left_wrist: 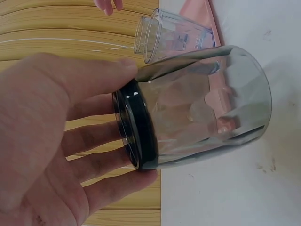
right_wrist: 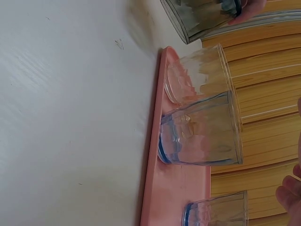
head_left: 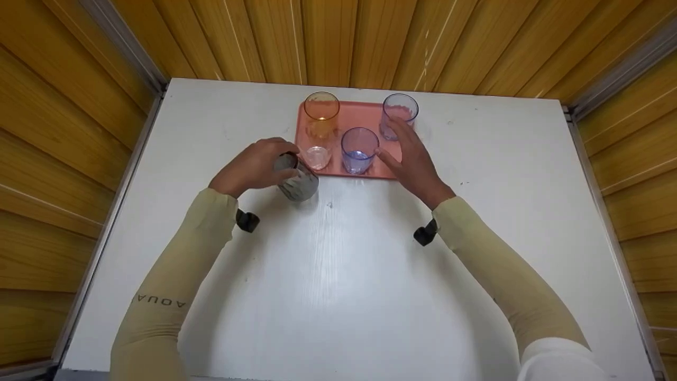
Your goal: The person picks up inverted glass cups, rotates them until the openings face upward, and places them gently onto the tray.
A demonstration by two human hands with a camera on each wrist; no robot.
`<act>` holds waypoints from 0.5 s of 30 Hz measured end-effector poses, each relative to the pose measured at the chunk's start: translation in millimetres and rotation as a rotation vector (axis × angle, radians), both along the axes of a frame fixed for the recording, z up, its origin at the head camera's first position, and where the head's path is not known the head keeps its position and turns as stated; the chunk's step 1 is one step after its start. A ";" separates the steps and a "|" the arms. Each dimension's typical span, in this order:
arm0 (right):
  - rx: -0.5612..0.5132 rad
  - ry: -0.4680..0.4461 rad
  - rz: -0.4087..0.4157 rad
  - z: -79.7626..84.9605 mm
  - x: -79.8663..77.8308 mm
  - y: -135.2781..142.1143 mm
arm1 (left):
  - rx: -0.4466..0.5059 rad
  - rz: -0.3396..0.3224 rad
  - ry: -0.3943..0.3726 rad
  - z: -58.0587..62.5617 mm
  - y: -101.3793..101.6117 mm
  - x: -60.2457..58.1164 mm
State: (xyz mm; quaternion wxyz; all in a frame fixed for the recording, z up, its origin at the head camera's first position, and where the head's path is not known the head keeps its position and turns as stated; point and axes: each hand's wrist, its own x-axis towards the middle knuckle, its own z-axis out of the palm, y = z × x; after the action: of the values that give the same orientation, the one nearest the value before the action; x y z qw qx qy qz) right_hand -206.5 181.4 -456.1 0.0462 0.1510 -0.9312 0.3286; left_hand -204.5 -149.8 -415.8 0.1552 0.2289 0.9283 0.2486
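My left hand [head_left: 256, 165] grips a grey see-through cup [head_left: 299, 182] with a dark rim. In the left wrist view the thumb and fingers spread round the dark rim of this cup [left_wrist: 202, 108], which tilts just off the tray's front left corner. Over the tray's right side, my right hand [head_left: 415, 166] has its thumb and fingers apart and holds nothing. The thumb is near a blue-tinted cup [head_left: 359, 153]; the fingers overlap a second blue-tinted cup [head_left: 399, 108] behind it in the head view. Right fingertips [right_wrist: 291, 193] show beyond the cup rims.
The pink tray [head_left: 346, 172] lies at the table's far side. An amber cup [head_left: 321, 119] stands at its back left, with a clear cup [head_left: 318, 157] in front. The white table [head_left: 328, 275] is bounded by wood-patterned panels [head_left: 328, 42] at back and sides.
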 end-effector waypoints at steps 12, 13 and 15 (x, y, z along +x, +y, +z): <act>-0.006 -0.007 -0.005 -2.0 5.3 -3.9 | 0.009 0.025 -0.051 3.1 2.3 0.3; -0.007 -0.004 -0.003 -2.3 5.5 -4.2 | 0.009 0.026 -0.054 3.0 2.1 0.0; -0.010 -0.004 -0.001 -1.7 6.9 -4.7 | 0.024 0.016 -0.038 2.2 1.3 -0.2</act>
State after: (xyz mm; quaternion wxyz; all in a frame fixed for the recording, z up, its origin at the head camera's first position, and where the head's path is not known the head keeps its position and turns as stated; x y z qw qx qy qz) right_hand -199.6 176.7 -457.7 0.0453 0.1497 -0.9296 0.3337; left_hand -204.8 -148.5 -413.6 0.1683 0.2187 0.9239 0.2652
